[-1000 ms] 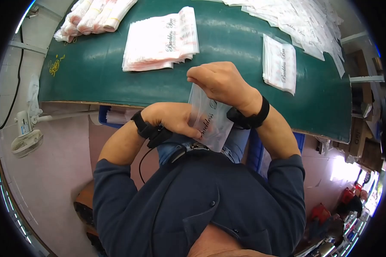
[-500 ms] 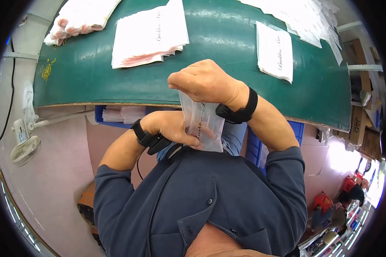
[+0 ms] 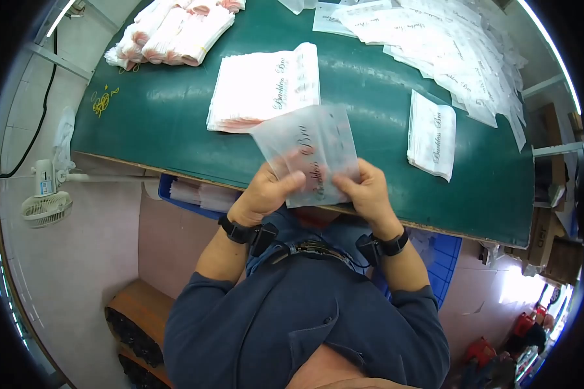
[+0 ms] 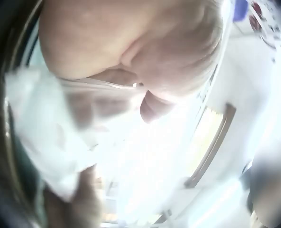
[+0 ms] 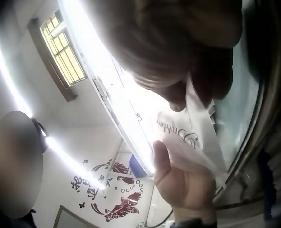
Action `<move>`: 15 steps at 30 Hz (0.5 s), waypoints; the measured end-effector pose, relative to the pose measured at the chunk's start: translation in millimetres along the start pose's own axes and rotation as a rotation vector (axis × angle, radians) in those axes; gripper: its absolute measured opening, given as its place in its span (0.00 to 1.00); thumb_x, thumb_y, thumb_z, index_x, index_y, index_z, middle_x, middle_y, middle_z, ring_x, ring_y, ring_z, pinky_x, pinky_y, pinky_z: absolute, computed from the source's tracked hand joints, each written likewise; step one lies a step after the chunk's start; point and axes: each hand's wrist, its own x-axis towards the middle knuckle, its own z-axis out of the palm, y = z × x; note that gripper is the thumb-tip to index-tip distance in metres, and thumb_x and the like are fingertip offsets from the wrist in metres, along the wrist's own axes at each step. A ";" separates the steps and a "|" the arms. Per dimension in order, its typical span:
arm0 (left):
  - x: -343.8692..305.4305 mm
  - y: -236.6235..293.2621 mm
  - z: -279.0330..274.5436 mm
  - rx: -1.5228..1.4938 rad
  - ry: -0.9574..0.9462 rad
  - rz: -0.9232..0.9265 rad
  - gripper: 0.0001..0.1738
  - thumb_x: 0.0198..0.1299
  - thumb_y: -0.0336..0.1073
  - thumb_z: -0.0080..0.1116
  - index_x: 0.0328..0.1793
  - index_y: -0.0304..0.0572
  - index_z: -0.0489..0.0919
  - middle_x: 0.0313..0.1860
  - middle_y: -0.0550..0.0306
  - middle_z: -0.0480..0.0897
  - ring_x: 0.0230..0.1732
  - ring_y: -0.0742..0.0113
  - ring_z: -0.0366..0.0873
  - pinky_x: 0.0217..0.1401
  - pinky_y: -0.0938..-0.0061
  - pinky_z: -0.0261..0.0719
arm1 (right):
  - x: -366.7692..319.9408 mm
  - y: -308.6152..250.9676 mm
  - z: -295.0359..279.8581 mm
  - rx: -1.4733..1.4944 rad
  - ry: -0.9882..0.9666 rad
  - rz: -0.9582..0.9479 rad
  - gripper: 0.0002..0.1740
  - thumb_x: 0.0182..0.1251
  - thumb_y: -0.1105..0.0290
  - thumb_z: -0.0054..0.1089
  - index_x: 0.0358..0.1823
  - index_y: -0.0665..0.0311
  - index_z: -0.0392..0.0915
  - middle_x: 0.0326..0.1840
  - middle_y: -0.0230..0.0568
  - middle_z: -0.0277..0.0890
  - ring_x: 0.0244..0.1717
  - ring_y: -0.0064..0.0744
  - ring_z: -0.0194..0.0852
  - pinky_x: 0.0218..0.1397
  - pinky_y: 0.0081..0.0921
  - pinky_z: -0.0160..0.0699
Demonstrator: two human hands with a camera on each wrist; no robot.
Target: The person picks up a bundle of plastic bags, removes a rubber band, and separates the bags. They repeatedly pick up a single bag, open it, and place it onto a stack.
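A translucent plastic bag (image 3: pixel 315 139) printed "Backless Bra" is held at the table's front edge. My left hand (image 3: pixel 266 192) grips its left side, thumb in front; its fingers show faintly through the film from behind. On the other side my right hand (image 3: pixel 372 198) pinches the bag between thumb and fingers. In the left wrist view the bag (image 4: pixel 50 133) is blurred and bright below the left hand (image 4: pixel 131 42). The right wrist view shows the bag (image 5: pixel 190 135) between the right hand (image 5: pixel 178 47) above and the left hand (image 5: pixel 185 187) below.
On the green table (image 3: pixel 363 104) lie a tall stack of bags (image 3: pixel 250 84), a smaller stack (image 3: pixel 431 139), banded bundles (image 3: pixel 188 32) and a loose heap of bags (image 3: pixel 461 58). Yellow rubber bands (image 3: pixel 102 102) lie at left. Blue crates (image 3: pixel 446 259) stand below the edge.
My right hand has come down from above the bag to its right side. The bag has moved up from near the lap and now lies fanned out between both hands.
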 end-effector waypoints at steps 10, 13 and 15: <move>23.8 2.7 4.6 -0.675 -0.077 0.102 0.31 0.81 0.30 0.52 0.88 0.44 0.68 0.81 0.47 0.78 0.80 0.45 0.76 0.78 0.41 0.79 | -15.2 -9.4 8.5 -0.272 0.032 -0.164 0.12 0.74 0.73 0.73 0.55 0.67 0.86 0.43 0.40 0.92 0.42 0.24 0.89 0.47 0.28 0.87; 27.7 7.1 6.4 -0.630 -0.145 0.054 0.31 0.80 0.29 0.52 0.88 0.44 0.68 0.81 0.46 0.78 0.81 0.44 0.75 0.78 0.39 0.78 | -20.2 -7.5 4.9 -0.379 0.014 -0.218 0.12 0.73 0.72 0.74 0.53 0.67 0.86 0.43 0.44 0.92 0.41 0.27 0.90 0.47 0.30 0.87; 37.0 16.2 1.0 -0.683 -0.127 0.076 0.32 0.78 0.27 0.54 0.88 0.41 0.68 0.81 0.43 0.77 0.81 0.47 0.75 0.78 0.42 0.77 | -20.9 -6.5 3.2 -0.472 -0.014 -0.312 0.12 0.72 0.72 0.74 0.53 0.67 0.86 0.43 0.46 0.92 0.39 0.28 0.90 0.46 0.30 0.87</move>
